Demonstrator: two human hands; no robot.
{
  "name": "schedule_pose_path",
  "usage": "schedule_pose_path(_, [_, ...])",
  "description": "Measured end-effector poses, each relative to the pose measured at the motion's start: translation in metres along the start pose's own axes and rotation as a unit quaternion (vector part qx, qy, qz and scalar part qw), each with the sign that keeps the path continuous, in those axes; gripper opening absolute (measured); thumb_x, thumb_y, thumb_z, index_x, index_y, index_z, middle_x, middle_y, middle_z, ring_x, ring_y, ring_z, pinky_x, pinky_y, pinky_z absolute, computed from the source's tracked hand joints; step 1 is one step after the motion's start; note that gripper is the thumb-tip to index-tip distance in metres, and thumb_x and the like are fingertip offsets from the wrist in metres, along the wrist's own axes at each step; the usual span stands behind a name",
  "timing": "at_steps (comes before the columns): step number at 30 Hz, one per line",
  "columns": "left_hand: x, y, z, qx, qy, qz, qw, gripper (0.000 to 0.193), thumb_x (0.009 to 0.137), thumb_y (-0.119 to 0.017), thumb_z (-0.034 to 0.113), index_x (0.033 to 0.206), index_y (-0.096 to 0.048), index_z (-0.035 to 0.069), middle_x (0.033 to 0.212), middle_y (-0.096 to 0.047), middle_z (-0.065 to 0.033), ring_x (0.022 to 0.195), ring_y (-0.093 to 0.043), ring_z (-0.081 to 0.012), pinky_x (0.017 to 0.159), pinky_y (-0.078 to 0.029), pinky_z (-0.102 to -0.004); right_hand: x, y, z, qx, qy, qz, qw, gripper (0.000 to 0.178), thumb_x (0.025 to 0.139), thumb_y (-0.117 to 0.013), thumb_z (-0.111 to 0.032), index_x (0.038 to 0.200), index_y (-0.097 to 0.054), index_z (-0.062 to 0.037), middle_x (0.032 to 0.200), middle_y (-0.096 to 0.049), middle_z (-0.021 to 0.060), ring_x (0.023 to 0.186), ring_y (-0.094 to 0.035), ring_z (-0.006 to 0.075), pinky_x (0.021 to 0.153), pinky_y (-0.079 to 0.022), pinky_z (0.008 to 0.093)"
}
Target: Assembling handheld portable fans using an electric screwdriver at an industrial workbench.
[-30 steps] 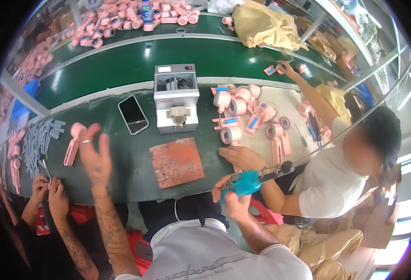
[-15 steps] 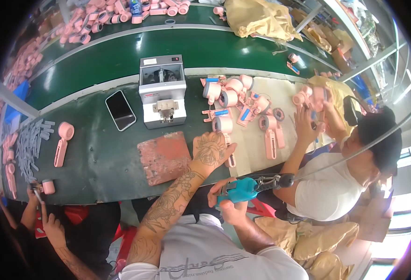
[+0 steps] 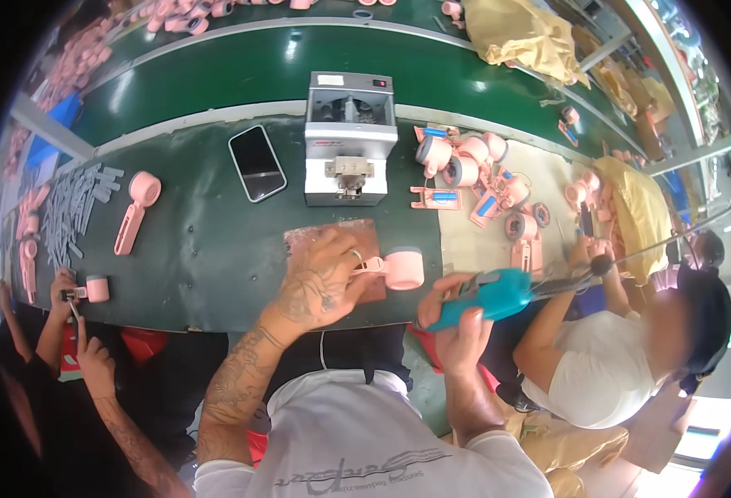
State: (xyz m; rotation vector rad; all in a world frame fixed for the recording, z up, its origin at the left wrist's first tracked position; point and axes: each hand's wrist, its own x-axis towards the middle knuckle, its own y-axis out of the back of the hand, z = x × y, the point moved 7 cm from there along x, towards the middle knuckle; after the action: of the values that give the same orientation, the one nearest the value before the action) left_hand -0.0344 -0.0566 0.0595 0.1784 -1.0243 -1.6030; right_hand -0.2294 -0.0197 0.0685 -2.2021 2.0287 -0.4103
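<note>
My left hand (image 3: 317, 280), tattooed, is closed round the handle of a pink handheld fan (image 3: 404, 269), which lies on its side on a worn red board (image 3: 365, 233). The fan's round head points right, past the board's edge. My right hand (image 3: 458, 322) grips a teal electric screwdriver (image 3: 492, 299) at the table's near edge, its dark end and cable running off to the right. The driver's tip is hidden by my fingers. Just beyond the board stands a grey and white screw feeder (image 3: 350, 145).
A phone (image 3: 257, 163) lies left of the feeder. Pink fan parts (image 3: 472, 162) pile up on cardboard at the right. Grey strips (image 3: 75, 212) and another fan (image 3: 136, 212) are at the left. Co-workers sit on both sides; a green conveyor (image 3: 241, 70) runs behind.
My left hand has brought a fan from the pile leftward onto the red board. My right hand has moved up a little with the screwdriver. The whole view has shifted.
</note>
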Motion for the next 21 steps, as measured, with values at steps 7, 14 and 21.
schedule_pose_path(7, [-0.007,-0.008,-0.034,0.023,-0.01,-0.007,1.0,0.031,0.086,-0.076,0.034,0.096,-0.072,0.006,0.103,-0.064,-0.0081,0.096,-0.059,-0.0304,0.086,-0.049,-0.0452,0.112,-0.076,-0.004,0.011,0.136,-0.038,0.99,0.077,0.087,-0.067,-0.07,0.111,-0.057,0.0019,0.07,-0.054,0.0062,0.061,-0.053,0.0182,0.057,-0.044,0.0336])
schedule_pose_path(14, [-0.015,-0.01,-0.034,0.035,-0.002,0.036,0.999,0.044,0.087,-0.074,0.045,0.106,-0.073,0.005,0.107,-0.064,-0.0102,0.099,-0.058,-0.0315,0.087,-0.049,-0.0447,0.166,-0.108,0.025,-0.048,0.208,-0.068,0.975,0.058,0.097,-0.066,-0.054,0.107,-0.055,0.0014,0.073,-0.057,0.0063,0.065,-0.058,0.0182,0.059,-0.047,0.0316])
schedule_pose_path(21, [-0.017,-0.009,-0.037,0.054,0.017,0.036,0.998,0.044,0.087,-0.073,0.045,0.111,-0.073,0.007,0.108,-0.064,-0.0106,0.101,-0.058,-0.0321,0.09,-0.049,-0.0452,0.161,-0.113,0.036,-0.058,0.173,-0.08,0.98,0.046,0.101,-0.063,-0.044,0.095,-0.057,0.0011,0.068,-0.06,0.0026,0.06,-0.057,0.0123,0.058,-0.045,0.0276])
